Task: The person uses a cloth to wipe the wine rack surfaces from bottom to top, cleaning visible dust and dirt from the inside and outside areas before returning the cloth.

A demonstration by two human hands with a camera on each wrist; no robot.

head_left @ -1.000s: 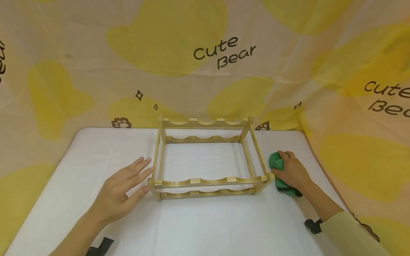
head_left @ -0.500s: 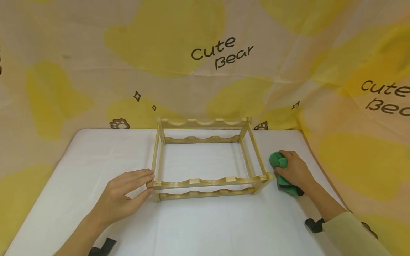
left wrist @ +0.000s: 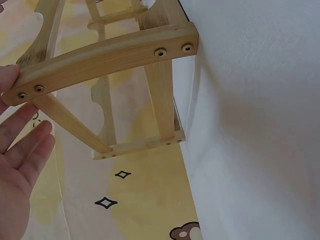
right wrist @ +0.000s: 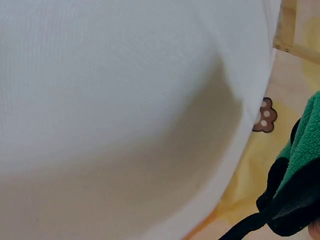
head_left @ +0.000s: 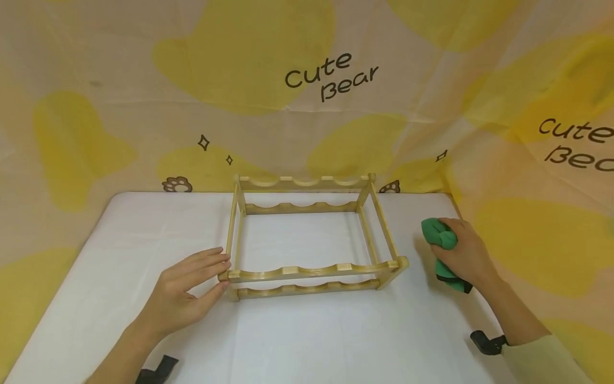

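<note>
A pale wooden bottle rack [head_left: 297, 272] with scalloped rails stands on the white-covered table. My left hand [head_left: 179, 288] is at its front left corner, thumb on the front of the post and fingers on the far side. In the left wrist view the post [left wrist: 105, 62] shows its screw heads, with fingertips [left wrist: 37, 142] beside its upper end. To the right of the rack, my right hand [head_left: 467, 253] grips a bunched green terry cloth [head_left: 443, 237] with black edging. The cloth [right wrist: 307, 135] also appears at the edge of the right wrist view, above the table, its shadow below.
The white tabletop [head_left: 312, 336] has rounded far corners. A yellow and beige curtain [head_left: 268, 69] printed with "Cute Bear" stands behind it and along its right side. Black wrist fittings [head_left: 486, 342] hang by both forearms.
My left hand has closed in on the rack's front left post from beside it. My right hand has lifted the green cloth and carried it rightward, away from the rack.
</note>
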